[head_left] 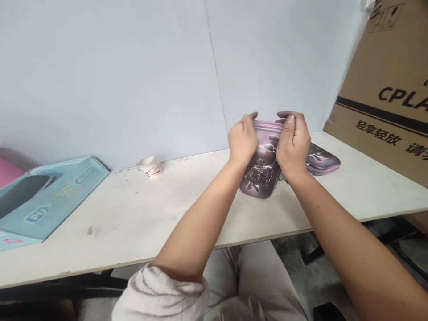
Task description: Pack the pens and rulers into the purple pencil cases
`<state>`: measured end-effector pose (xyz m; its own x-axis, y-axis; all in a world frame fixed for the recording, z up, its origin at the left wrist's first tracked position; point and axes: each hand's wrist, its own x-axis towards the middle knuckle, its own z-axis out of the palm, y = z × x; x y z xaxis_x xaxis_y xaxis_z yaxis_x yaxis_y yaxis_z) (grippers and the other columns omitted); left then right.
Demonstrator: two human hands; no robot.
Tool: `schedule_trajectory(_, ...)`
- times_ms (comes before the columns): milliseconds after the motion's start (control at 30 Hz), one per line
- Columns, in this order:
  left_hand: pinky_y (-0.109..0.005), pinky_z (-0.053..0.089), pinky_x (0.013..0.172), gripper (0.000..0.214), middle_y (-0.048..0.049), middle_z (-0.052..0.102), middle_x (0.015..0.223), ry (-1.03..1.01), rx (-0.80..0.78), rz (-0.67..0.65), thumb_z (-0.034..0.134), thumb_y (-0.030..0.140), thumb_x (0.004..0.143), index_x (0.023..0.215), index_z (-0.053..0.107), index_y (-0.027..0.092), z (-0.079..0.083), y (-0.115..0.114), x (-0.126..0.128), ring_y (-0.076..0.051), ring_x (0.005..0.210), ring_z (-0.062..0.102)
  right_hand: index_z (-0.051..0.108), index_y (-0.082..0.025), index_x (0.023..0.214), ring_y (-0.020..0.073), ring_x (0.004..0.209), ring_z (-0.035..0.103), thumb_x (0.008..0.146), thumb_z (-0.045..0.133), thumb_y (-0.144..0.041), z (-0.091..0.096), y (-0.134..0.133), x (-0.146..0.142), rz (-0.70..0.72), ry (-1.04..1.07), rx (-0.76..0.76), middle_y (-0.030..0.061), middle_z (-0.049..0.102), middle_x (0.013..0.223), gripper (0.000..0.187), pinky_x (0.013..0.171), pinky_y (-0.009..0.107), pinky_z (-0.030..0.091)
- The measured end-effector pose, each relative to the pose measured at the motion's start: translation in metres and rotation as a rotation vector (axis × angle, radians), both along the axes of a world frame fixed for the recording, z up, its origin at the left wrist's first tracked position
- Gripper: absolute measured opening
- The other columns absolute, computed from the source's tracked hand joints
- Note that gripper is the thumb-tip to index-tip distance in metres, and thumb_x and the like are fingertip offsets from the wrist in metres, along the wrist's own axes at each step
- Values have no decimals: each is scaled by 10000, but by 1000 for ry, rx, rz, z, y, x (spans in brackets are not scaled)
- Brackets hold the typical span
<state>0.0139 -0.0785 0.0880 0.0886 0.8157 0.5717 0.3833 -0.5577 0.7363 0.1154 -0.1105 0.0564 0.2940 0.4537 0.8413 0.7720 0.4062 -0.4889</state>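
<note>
My left hand (242,139) and my right hand (293,143) grip the top of a glossy mauve printed case (262,171) that stands tilted on the white table (133,218), its lower end resting on the surface. The fingers of both hands curl over its upper edge, and a dark cartoon figure shows on its face between my wrists. A second case with a matching print (323,159) lies flat just right of my right hand, partly hidden behind it.
A crushed paper cup (149,167) stands at the wall. A flattened light-blue printed box (43,200) and a pink item (10,169) lie at the left end. A brown cardboard carton (384,89) stands at the right, and the table's front edge runs above my lap.
</note>
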Motion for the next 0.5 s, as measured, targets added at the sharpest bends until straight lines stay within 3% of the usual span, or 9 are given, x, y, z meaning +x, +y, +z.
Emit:
schedule_trajectory(133, -290, 454, 780, 514, -92, 659, 927, -182, -231, 72, 152, 368, 933, 914, 603, 123, -27, -10, -14, -192, 913, 597, 381, -204, 1282, 232, 1105, 509, 928, 40, -336, -5, -4, -3, 46, 56, -36, 117, 528, 1152, 509, 890, 425, 417)
schedule_trajectory(267, -298, 371, 958, 499, -126, 541, 1208, -273, -148, 76, 113, 419, 931, 1177, 446, 142, -69, -33, -24, -182, 1146, 491, 282, -197, 1361, 207, 1268, 372, 929, 127, -375, -52, -15, -5, 173, 80, -161, 112, 421, 1347, 492, 1016, 412, 329)
schedule_trajectory(367, -317, 266, 1058, 519, -215, 336, 1371, -184, -148, 31, 286, 377, 907, 1316, 234, 62, -105, -49, -33, -211, 1289, 331, 187, -169, 1411, 190, 1335, 259, 912, 211, -419, -96, -22, -9, 335, 17, -370, 107, 291, 1446, 559, 1074, 402, 257)
schedule_trajectory(433, -324, 201, 1093, 598, -241, 243, 1410, -147, -179, 17, 369, 330, 875, 1348, 149, 37, -122, -56, -43, -225, 1333, 246, 194, -176, 1415, 185, 1337, 255, 897, 255, -439, -109, -25, -16, 365, 14, -437, 98, 288, 1451, 583, 1089, 397, 232)
schedule_trajectory(500, -332, 209, 1091, 600, -244, 263, 1398, -190, -237, 49, 371, 307, 870, 1355, 135, 44, -128, -59, -60, -230, 1323, 270, 223, -185, 1410, 195, 1330, 274, 884, 295, -448, -107, -26, -30, 403, -22, -472, 98, 302, 1445, 593, 1092, 401, 223)
